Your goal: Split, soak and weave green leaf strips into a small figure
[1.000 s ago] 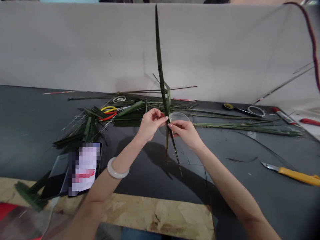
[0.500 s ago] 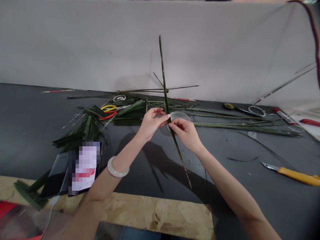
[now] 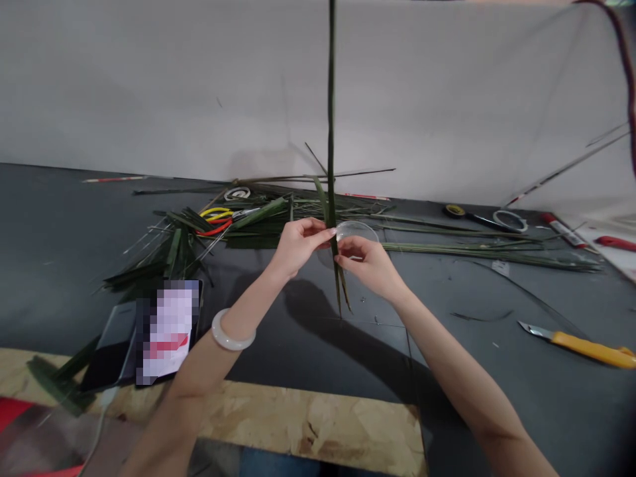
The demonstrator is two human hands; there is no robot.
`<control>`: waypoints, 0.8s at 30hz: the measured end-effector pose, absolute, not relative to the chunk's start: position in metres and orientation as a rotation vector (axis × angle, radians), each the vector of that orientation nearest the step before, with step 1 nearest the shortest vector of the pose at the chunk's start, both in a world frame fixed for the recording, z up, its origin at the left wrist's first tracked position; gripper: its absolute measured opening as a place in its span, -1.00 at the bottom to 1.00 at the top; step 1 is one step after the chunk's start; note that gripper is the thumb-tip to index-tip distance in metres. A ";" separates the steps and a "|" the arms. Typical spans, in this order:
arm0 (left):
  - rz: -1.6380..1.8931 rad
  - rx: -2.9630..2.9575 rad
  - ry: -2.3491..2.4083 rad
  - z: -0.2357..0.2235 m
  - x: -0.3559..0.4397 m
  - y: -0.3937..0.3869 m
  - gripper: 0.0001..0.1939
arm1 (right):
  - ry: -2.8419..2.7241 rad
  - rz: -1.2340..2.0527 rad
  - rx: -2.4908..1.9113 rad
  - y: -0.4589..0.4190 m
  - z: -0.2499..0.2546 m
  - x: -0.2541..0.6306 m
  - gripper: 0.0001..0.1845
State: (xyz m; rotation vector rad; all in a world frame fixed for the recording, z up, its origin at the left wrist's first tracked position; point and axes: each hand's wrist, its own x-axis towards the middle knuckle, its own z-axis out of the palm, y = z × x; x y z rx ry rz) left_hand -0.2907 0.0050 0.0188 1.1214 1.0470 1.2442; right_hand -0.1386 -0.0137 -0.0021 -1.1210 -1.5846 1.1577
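A long green leaf strip (image 3: pixel 331 119) stands nearly upright between my hands, its top running out of view. My left hand (image 3: pixel 301 245) pinches it from the left, with thumb and fingers closed. Just below, my right hand (image 3: pixel 366 262) grips the same strip from the right between thumb and fingertips. A shorter leaf end sticks up beside the strip, and below my fingers the lower part splits into two narrow tips. Behind my hands sits a clear round dish (image 3: pixel 358 232), partly hidden. I wear a white bangle on my left wrist.
Cut leaves and stems (image 3: pixel 268 232) lie across the back of the dark table. Yellow-and-red-handled pliers (image 3: pixel 216 222) rest among them. A yellow-handled knife (image 3: pixel 586 344) lies at right. Two phones, one lit (image 3: pixel 171 324), are at left, near the wooden front edge (image 3: pixel 318 421).
The leaf strip has swung from a slant to nearly vertical and reaches higher. Its lower end is now shorter and shows two tips. Both hands stay in about the same place.
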 end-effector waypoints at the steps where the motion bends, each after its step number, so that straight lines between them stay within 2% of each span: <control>1: 1.264 1.117 1.051 0.019 -0.291 0.005 -0.78 | -1.588 1.144 -1.131 -0.014 -0.003 -0.139 -0.78; 11: 1.310 1.102 1.016 0.017 -0.291 0.008 -0.67 | -1.663 1.067 -1.133 -0.015 -0.005 -0.141 -0.79; 15: 1.348 1.099 1.039 0.015 -0.291 0.009 -0.70 | -1.673 0.923 -1.082 -0.018 -0.006 -0.144 -0.81; 19: 1.378 1.098 1.064 0.014 -0.291 0.010 -0.74 | -1.730 0.829 -1.003 -0.022 -0.006 -0.144 -0.74; 24: 1.410 1.118 1.101 0.016 -0.293 0.011 -0.78 | -1.846 0.726 -0.980 -0.023 -0.003 -0.142 -0.81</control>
